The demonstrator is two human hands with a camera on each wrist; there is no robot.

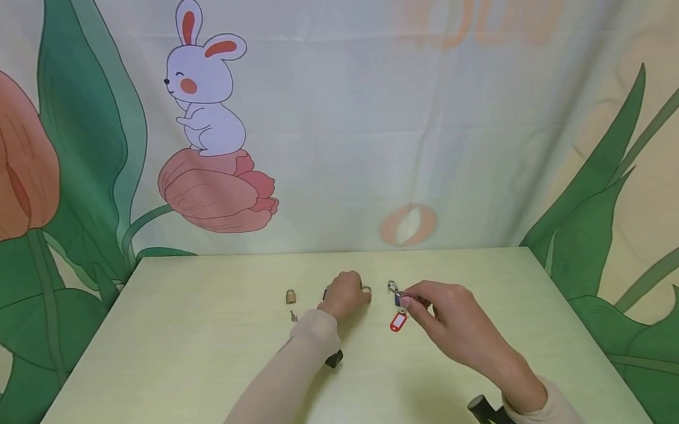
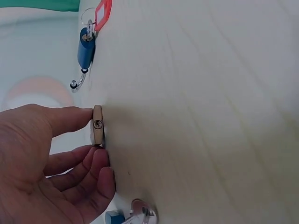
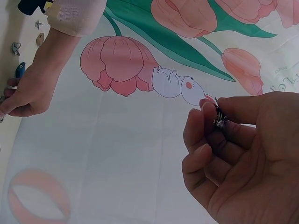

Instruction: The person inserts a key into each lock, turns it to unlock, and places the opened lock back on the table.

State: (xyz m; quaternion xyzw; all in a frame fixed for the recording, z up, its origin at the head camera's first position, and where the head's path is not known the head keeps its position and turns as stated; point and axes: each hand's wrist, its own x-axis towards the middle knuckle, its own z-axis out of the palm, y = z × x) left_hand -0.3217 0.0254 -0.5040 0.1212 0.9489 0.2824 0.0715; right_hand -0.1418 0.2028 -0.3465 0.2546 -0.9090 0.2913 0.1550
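My left hand (image 1: 345,295) pinches a brass padlock (image 2: 97,125) on the tabletop, between thumb and fingers. The left wrist view shows its keyhole face. In my right hand (image 1: 455,321), thumb and fingertips pinch a small metal piece (image 3: 219,122), perhaps keys; the fingers partly hide it. Near that hand lies a blue padlock (image 2: 86,49) with its shackle swung out. A ring and a red key tag (image 1: 398,321) hang at its keyhole end. Beside the left hand is another blue padlock (image 3: 20,70), with small keys (image 2: 145,214) near it.
Left of the left hand stand a second brass padlock (image 1: 290,296) and a small key (image 1: 293,316). The pale table (image 1: 169,358) ends at a printed curtain (image 1: 325,143) behind. Dark wrist devices (image 1: 485,411) sit on both forearms.
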